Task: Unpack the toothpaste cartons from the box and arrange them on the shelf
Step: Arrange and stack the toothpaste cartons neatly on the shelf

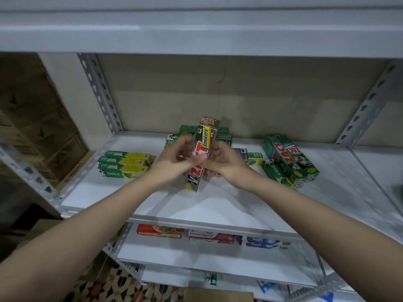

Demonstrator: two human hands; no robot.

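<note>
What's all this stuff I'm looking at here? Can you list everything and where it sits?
Zact Smokers carton: one, grey with red and yellow print, held upright above the shelf.
Darlie cartons: about four, green and yellow, lying in a row at shelf left.
Green Zact cartons: a few, stacked at shelf right.
Green cartons: several, at shelf back, partly hidden.
Shelf: white board, grey metal posts.
Colgate carton: one, red, lower shelf.
Pepsodent cartons: stacked, white and red, lower shelf.
Safi cartons: two, blue and white, lower shelf.
Left hand, right hand: both grip the Smokers carton.
</note>
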